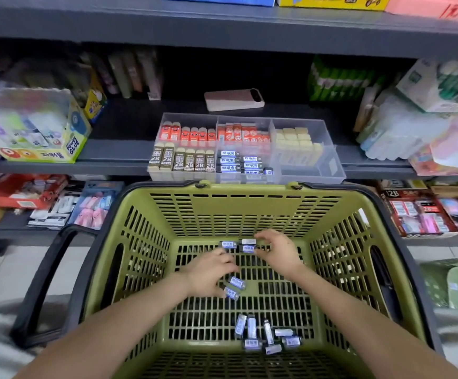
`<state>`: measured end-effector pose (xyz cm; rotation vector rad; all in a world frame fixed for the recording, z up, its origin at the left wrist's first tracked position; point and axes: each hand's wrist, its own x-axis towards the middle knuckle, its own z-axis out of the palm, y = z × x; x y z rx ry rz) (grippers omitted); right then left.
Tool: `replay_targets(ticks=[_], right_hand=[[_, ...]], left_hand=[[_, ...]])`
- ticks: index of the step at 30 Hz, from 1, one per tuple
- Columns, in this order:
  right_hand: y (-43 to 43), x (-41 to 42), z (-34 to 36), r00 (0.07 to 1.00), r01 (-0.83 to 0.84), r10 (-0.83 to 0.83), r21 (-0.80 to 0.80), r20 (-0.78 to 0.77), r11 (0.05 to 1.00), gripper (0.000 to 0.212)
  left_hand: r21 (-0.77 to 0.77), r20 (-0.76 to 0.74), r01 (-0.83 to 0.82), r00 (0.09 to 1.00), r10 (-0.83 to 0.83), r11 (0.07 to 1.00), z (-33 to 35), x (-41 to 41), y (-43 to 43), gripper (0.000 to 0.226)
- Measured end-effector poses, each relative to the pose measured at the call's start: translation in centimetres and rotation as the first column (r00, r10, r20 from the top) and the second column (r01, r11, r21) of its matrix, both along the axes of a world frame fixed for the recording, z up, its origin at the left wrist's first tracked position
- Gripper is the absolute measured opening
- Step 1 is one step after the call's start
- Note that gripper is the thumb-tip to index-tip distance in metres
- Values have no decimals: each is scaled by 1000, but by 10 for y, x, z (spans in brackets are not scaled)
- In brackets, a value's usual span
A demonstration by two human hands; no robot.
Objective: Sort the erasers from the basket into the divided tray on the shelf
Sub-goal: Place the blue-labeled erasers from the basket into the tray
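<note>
A green slotted basket (140,242) sits below the shelf. On its floor lie small blue-sleeved erasers: several in a pile near the front (263,335), two by my left hand (234,287), and some at the back (229,244). My left hand (208,272) hovers over the basket floor with its fingertips closed on the two erasers beside it. My right hand (277,251) pinches a blue eraser (248,248) at the back. On the shelf stands the clear divided tray (329,170) with red, 2B, blue and cream erasers in separate compartments.
A pink phone (234,99) lies on the shelf behind the tray. A glue box (72,143) stands at the left and wrapped packs (414,127) at the right. The basket's black handle (47,283) hangs at the left. Lower shelves hold stationery packs.
</note>
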<state>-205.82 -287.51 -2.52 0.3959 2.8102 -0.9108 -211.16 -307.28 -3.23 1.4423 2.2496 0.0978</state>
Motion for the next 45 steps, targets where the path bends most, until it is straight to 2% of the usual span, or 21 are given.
replay_targets(ticks=[4,8,11,13,14,15,16,17,18,19,21,24,25,28,29,30,31,33,36,40,45], right_hand=[[-5,-2,-33,998,-57,51,154,43,986,48],[-12,-1,-51,999,-38,33,217,28,975,45],[-10,2,-55,998,-50,43,234,35,971,39],[-8,5,-50,999,-23,16,170,39,985,35],[-7,7,-44,999,17,-20,110,29,994,32],[-6,8,-37,998,68,-68,22,16,997,28],[-6,10,-28,993,113,-114,-85,-1,990,24],[-7,11,-19,990,138,-143,-200,-12,970,20],[-9,13,-9,989,132,-145,-298,-21,945,18],[-12,17,2,992,108,-127,-368,-27,923,18],[-20,23,19,997,39,-63,-421,-42,906,23],[-28,31,36,995,-98,90,-324,-38,941,37],[-28,33,39,993,-120,119,-347,-23,930,40],[-21,39,44,998,28,1,-505,57,862,22],[-16,42,40,991,66,-10,-426,132,903,17],[-11,47,33,964,9,54,-233,260,972,19],[-7,54,23,902,-110,127,-65,412,992,26],[-6,73,5,758,-285,209,26,618,958,39],[-16,98,-11,700,-355,310,-64,643,933,52],[-25,106,-20,655,-559,431,14,621,829,56],[-25,107,-19,549,-553,518,-180,655,814,48]], left_hand=[[-55,16,35,999,-34,998,-27,11,6,70],[23,-6,-44,999,44,999,-39,18,5,56],[68,65,-156,986,151,985,-41,22,4,49],[93,196,-353,923,331,931,-38,27,6,43],[93,329,-519,822,466,850,-35,29,7,36],[38,533,-708,611,585,705,-29,30,9,27],[-92,743,-851,288,605,518,-22,30,11,21],[-256,875,-896,-56,481,362,-14,30,13,20],[-400,899,-878,-320,299,263,-9,29,14,20],[-490,871,-842,-470,139,225,-4,26,15,22],[-552,815,-792,-578,-29,262,7,25,17,31],[-579,788,-759,-614,-34,298,21,26,24,34],[-596,780,-748,-625,-10,292,24,27,26,39],[-627,771,-730,-631,83,273,27,31,24,35],[-627,774,-724,-622,121,286,27,32,20,34],[-620,783,-725,-600,167,302,25,32,15,34],[-610,792,-727,-573,211,315,24,32,10,35],[-594,804,-731,-526,276,336,20,30,0,37],[-565,823,-745,-478,305,355,19,27,-8,38],[-553,832,-761,-477,284,339,18,27,-9,38],[-530,844,-755,-428,323,386,16,32,-8,39]])
